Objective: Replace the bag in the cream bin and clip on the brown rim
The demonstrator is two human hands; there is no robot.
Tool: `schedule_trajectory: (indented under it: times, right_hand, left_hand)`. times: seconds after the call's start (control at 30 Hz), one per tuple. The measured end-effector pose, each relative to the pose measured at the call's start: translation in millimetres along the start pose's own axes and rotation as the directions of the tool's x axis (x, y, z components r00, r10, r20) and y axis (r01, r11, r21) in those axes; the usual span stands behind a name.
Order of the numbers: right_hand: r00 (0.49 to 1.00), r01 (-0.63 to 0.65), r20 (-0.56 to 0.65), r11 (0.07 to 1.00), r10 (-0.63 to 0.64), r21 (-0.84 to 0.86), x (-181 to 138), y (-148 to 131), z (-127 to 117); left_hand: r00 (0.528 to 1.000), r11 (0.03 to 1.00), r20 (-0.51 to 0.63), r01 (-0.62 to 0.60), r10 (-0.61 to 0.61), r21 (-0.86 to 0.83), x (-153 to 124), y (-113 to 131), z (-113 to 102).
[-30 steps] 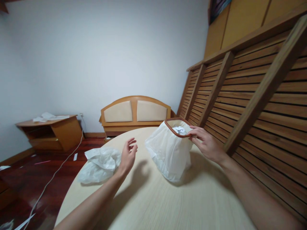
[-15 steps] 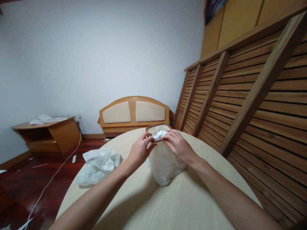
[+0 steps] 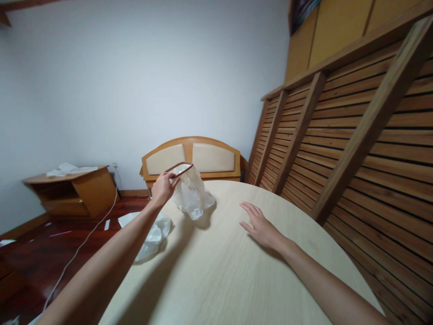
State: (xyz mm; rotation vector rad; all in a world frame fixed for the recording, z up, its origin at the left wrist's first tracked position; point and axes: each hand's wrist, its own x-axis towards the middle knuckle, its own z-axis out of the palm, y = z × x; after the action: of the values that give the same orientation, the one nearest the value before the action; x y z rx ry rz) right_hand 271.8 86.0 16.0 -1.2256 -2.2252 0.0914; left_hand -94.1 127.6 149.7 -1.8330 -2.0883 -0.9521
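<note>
My left hand [image 3: 163, 187] is closed on the brown rim [image 3: 181, 168] of a small bin lined with a white plastic bag [image 3: 192, 195]. It holds the bin at the far left part of the round table [image 3: 223, 266], with the bag's bottom touching the tabletop. My right hand [image 3: 261, 227] lies flat on the table with its fingers stretched out and holds nothing. A second crumpled white plastic bag [image 3: 150, 232] lies at the table's left edge, under my left forearm.
A slatted wooden bed frame [image 3: 345, 135] leans along the right side. A padded headboard [image 3: 192, 160] stands against the far wall. A low wooden cabinet [image 3: 72, 189] with white paper on top sits at the left. A white cable [image 3: 76, 253] runs across the dark wooden floor.
My right hand let go of the bin and came down flat on the table. My left hand took the rim and carried the bin to the left.
</note>
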Motion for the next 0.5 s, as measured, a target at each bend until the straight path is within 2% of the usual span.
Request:
schedule_trajectory:
  times: [0.13,0.23,0.33,0.5]
  right_hand:
    - [0.991,-0.049,0.122,0.998,0.054,-0.050,-8,15,8]
    - [0.984,-0.076,0.154,0.995,0.085,-0.067,-7,20,12]
    - [0.978,-0.099,0.176,0.994,0.107,-0.056,-7,23,17]
    - [0.957,-0.131,0.251,0.989,0.143,-0.062,-11,23,27]
  left_hand:
    - [0.997,0.992,-0.034,0.077,-0.074,0.096,2,-26,6]
    - [0.994,0.975,0.006,0.108,-0.111,0.193,-4,-38,9]
    - [0.991,0.958,0.061,0.096,-0.116,0.271,-12,-43,9]
    - [0.989,0.950,0.103,0.065,-0.101,0.305,-25,-43,10]
